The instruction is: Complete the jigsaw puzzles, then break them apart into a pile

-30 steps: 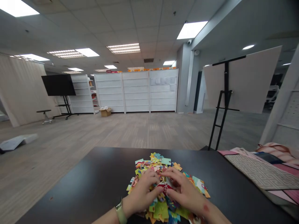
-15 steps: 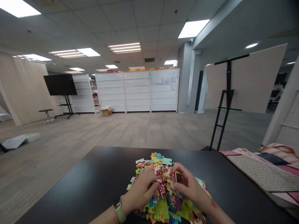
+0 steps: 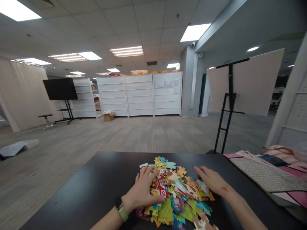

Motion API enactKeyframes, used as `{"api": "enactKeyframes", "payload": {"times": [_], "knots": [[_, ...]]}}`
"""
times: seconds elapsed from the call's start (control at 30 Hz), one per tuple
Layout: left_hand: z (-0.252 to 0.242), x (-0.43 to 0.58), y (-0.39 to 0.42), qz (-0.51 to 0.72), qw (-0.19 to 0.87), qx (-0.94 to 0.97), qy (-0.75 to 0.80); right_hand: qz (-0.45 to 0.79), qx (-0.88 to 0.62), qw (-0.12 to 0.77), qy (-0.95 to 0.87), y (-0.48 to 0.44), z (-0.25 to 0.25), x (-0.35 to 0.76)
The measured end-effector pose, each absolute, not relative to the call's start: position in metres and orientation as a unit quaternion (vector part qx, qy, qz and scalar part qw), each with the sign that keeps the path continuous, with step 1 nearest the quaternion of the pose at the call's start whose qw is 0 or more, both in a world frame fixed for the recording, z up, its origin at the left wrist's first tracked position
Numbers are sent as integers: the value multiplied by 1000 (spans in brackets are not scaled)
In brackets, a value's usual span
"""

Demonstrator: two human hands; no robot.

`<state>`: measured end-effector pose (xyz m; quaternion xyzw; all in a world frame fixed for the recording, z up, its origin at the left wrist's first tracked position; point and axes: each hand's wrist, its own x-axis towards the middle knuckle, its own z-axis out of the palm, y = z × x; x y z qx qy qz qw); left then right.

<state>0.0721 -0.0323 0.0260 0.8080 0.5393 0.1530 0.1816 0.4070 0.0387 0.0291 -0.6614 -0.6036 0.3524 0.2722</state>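
Observation:
A loose heap of colourful jigsaw puzzle pieces (image 3: 178, 193) lies in the middle of the black table (image 3: 72, 195). My left hand (image 3: 142, 188) rests flat on the heap's left side with its fingers spread, beside a piece printed with a red barn door (image 3: 163, 191). A smartwatch with a pale green strap (image 3: 121, 209) sits on that wrist. My right hand (image 3: 209, 180) lies at the heap's right edge, fingertips against the pieces, holding nothing I can see.
Patterned fabric (image 3: 266, 177) covers the table's right end. Behind the table's far edge stand a black easel (image 3: 226, 108) and white shelving units (image 3: 139, 95). A wall screen on a stand (image 3: 59, 89) and a cardboard box (image 3: 108, 116) stand farther back.
My hands have moved apart and lie flatter, the right one going out to the heap's right edge. The pieces have spread wider, and the thin item between my right fingers no longer shows.

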Motion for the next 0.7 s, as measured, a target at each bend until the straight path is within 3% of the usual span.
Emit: {"api": "enactKeyframes", "payload": {"times": [0.27, 0.43, 0.7], "knots": [[23, 87, -35, 152, 155, 808, 548, 502, -631, 280, -522, 36, 31, 382], [31, 92, -53, 201, 60, 824, 527, 519, -625, 282, -510, 40, 32, 378], [-32, 163, -73, 211, 21, 871, 443, 513, -657, 255, -489, 48, 31, 365]]}}
